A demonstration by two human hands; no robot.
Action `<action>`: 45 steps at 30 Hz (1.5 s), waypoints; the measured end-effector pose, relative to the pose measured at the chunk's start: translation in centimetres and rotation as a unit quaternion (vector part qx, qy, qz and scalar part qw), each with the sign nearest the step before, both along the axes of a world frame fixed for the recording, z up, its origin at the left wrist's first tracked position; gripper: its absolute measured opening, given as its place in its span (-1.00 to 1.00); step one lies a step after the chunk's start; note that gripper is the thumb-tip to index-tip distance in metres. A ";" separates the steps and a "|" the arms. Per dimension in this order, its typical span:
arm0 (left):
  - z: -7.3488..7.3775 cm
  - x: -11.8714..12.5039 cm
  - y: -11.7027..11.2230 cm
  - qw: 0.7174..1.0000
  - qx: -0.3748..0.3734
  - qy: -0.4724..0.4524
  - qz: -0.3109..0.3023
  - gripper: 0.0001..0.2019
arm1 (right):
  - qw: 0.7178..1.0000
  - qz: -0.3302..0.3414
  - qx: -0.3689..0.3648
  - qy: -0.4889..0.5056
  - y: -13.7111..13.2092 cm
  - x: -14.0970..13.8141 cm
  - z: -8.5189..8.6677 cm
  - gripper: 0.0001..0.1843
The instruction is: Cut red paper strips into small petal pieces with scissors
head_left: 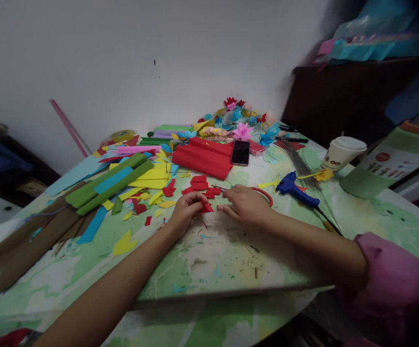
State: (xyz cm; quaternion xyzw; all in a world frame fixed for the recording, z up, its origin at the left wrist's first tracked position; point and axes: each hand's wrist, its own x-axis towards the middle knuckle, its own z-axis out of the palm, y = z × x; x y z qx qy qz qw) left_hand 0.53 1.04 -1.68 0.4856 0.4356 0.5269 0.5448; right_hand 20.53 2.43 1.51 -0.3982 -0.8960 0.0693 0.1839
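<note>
My left hand (187, 212) pinches a small piece of red crepe paper (206, 207) between thumb and fingers, low over the table. Just to its right, my right hand (244, 205) is held with thumb and fingers apart and nothing visible between them. Scissors with a red handle (266, 195) lie behind my right hand, which hides their middle; I cannot tell whether it touches them. More cut red paper pieces (199, 183) lie beyond my hands. A folded red crepe sheet (204, 156) is farther back, with a black phone (240, 153) at its right end.
Yellow paper strips (151, 176), green rolls (115, 185) and brown crepe paper (32, 241) spread across the left. Paper flowers (243, 130) are heaped at the back. On the right are a blue glue gun (298, 190), thin wires (298, 156), a lidded cup (343, 153) and a large green bottle (390, 159).
</note>
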 end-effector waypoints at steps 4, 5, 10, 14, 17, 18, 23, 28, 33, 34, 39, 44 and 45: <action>0.1 0.7 0.4 0.999 -0.020 -0.017 0.023 -0.83 | 0.980 -0.125 0.075 -0.133 0.7 2.7 -0.2 -0.72; 0.1 0.9 0.6 0.999 -0.023 -0.010 0.026 -0.80 | 0.979 -0.135 0.060 -0.140 0.8 3.1 -0.5 -0.72; -0.1 2.2 1.3 0.999 -0.016 0.031 0.014 -0.75 | 0.984 -0.134 0.003 -0.115 1.3 3.7 -1.4 -0.73; -0.4 2.4 1.5 0.999 -0.025 0.018 0.022 -0.74 | 0.984 -0.146 -0.064 -0.073 2.1 3.8 -1.2 -0.66; -0.4 2.0 1.4 0.999 -0.022 0.015 0.029 -0.75 | 0.979 -0.171 -0.111 0.014 2.8 4.2 -1.2 -0.63; -0.4 1.9 1.4 0.999 -0.019 0.013 0.031 -0.75 | 0.976 -0.174 -0.114 0.058 3.0 4.3 -1.2 -0.61; -0.1 1.8 1.0 1.000 -0.018 0.020 0.001 -0.78 | 0.932 -0.128 -0.149 0.304 3.2 2.8 -1.1 -0.42; -0.1 1.9 0.8 0.996 -0.011 0.075 -0.055 -0.83 | 0.877 -0.049 -0.261 0.400 2.5 -0.6 -0.8 -0.25; 0.0 1.7 0.8 0.990 0.024 0.119 -0.075 -0.85 | 0.876 -0.033 -0.291 0.383 2.2 -1.3 -1.9 -0.35; 0.1 1.7 0.8 0.988 0.028 0.133 -0.073 -0.86 | 0.872 -0.034 -0.294 0.391 2.2 -1.3 -2.1 -0.39; 0.2 1.7 0.7 0.989 0.023 0.138 -0.047 -0.87 | 0.806 -0.053 -0.364 0.463 1.5 -1.2 -2.5 -0.38; 0.0 2.1 0.8 0.999 0.008 0.040 0.018 -0.83 | 0.768 -0.074 -0.392 0.501 1.1 -1.7 -2.4 -0.34; -0.1 2.2 0.8 0.999 0.010 0.034 0.028 -0.82 | 0.769 -0.075 -0.390 0.501 1.0 -1.8 -2.5 -0.34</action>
